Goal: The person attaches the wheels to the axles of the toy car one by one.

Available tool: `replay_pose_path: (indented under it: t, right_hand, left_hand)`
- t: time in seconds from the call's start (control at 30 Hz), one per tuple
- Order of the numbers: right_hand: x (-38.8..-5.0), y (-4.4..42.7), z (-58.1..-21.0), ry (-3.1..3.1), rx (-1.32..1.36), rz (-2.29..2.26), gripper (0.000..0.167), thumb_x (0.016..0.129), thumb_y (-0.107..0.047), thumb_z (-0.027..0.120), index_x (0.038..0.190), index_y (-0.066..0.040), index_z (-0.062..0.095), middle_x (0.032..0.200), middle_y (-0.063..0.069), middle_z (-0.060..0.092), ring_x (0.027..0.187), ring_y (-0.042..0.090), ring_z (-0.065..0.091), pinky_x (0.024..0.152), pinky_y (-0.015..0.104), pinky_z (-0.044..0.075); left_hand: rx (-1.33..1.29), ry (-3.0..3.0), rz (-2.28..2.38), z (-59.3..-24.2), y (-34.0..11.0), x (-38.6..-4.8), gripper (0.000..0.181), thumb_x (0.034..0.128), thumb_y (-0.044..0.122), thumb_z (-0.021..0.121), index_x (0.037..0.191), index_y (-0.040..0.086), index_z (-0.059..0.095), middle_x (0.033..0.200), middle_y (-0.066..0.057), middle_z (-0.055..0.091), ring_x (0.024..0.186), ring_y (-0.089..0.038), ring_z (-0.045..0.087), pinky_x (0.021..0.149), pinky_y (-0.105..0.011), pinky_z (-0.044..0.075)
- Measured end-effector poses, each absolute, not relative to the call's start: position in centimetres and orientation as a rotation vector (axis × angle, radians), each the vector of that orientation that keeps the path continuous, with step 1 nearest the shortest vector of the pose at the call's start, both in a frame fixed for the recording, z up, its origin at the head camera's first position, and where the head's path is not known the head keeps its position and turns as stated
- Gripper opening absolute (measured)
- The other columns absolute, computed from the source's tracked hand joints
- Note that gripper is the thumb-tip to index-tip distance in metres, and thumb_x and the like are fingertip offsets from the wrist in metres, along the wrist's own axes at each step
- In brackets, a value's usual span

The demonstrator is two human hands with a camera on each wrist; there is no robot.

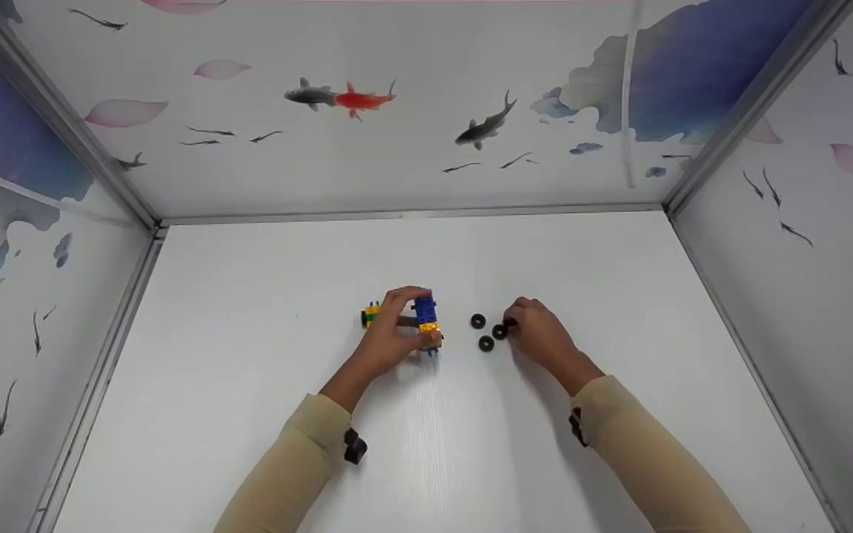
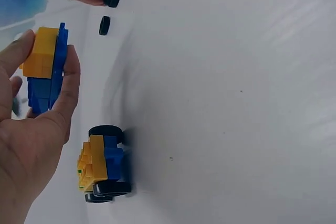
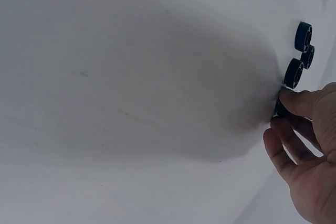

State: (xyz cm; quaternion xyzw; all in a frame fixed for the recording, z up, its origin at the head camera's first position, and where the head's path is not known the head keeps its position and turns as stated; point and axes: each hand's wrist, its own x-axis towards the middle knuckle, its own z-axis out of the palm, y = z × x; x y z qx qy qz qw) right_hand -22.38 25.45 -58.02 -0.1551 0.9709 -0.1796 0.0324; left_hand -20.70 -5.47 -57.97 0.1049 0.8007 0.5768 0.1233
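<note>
My left hand [image 1: 389,329] grips a toy block chassis [image 1: 426,311] of blue and yellow bricks, thumb on one side and fingers on the other. In the left wrist view the same chassis [image 2: 42,61] is held above the table and shows no wheels. My right hand [image 1: 541,333] pinches a small black toy wheel [image 3: 280,103] between thumb and fingertips, at the table surface. Beside it lie several loose black wheels [image 1: 486,343], with one wheel [image 3: 294,73] close to the pinching fingers.
A built toy car [image 2: 100,163] with yellow and blue bricks and black wheels stands on the white table [image 1: 249,296], left of my left hand and partly behind it. Walls [image 1: 412,163] printed with fish and petals enclose the table's back and sides.
</note>
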Motion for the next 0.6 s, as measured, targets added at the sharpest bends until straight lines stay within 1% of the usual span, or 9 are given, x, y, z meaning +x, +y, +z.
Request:
replay_pose_path:
  t: [0.1,0.17,0.23,0.3,0.47,0.6]
  right_hand:
    - [-22.3,25.3,-58.0,3.006,-0.466,-0.566,0.018,0.101,0.002,0.075,0.119,-0.001,0.078,0.118,0.015,0.073,0.116,0.036,0.07,0.103,0.049,0.062]
    - [-22.3,25.0,-58.0,3.014,-0.463,-0.583,0.024,0.102,0.002,0.074,0.126,-0.001,0.077,0.121,0.016,0.072,0.119,0.037,0.07,0.104,0.05,0.061]
    - [-22.3,24.7,-57.9,3.019,-0.464,-0.613,0.029,0.103,0.002,0.072,0.132,-0.001,0.075,0.126,0.018,0.07,0.121,0.039,0.07,0.104,0.051,0.061]
    - [-22.3,24.3,-57.8,3.019,-0.471,-0.65,0.034,0.104,0.002,0.071,0.137,0.0,0.072,0.129,0.019,0.069,0.121,0.04,0.07,0.104,0.052,0.061]
    - [-22.3,23.0,-57.2,2.992,-0.511,-0.823,0.038,0.104,0.001,0.072,0.142,0.003,0.069,0.13,0.021,0.068,0.115,0.037,0.074,0.097,0.048,0.065]
    - [-22.2,21.6,-56.5,2.911,-0.52,-1.014,0.042,0.104,-0.001,0.074,0.145,0.003,0.068,0.131,0.02,0.067,0.114,0.034,0.076,0.096,0.045,0.067]
  left_hand:
    - [0.186,2.283,1.71,-58.0,-5.6,-20.5,0.09,0.092,0.031,0.093,0.166,0.042,0.042,0.174,-0.001,0.036,0.138,-0.034,0.063,0.097,-0.045,0.067]
    - [0.142,2.267,1.713,-58.0,-5.7,-20.3,0.096,0.0905,0.031,0.094,0.168,0.041,0.039,0.175,-0.001,0.036,0.139,-0.032,0.062,0.097,-0.045,0.067]
    - [0.134,2.258,1.717,-58.1,-5.8,-20.3,0.097,0.09,0.031,0.095,0.169,0.04,0.039,0.175,-0.001,0.036,0.14,-0.031,0.062,0.099,-0.045,0.066]
    - [0.135,2.241,1.725,-58.2,-5.8,-20.2,0.096,0.0899,0.032,0.095,0.168,0.041,0.041,0.174,-0.001,0.038,0.141,-0.03,0.061,0.102,-0.047,0.065]
    - [0.135,2.195,1.744,-58.4,-5.9,-20.2,0.091,0.09,0.032,0.095,0.164,0.05,0.045,0.169,-0.008,0.048,0.141,-0.032,0.063,0.109,-0.054,0.062]
    - [0.142,2.179,1.748,-58.5,-6.0,-20.1,0.091,0.0889,0.031,0.096,0.162,0.051,0.046,0.162,-0.012,0.056,0.139,-0.033,0.065,0.112,-0.057,0.06]
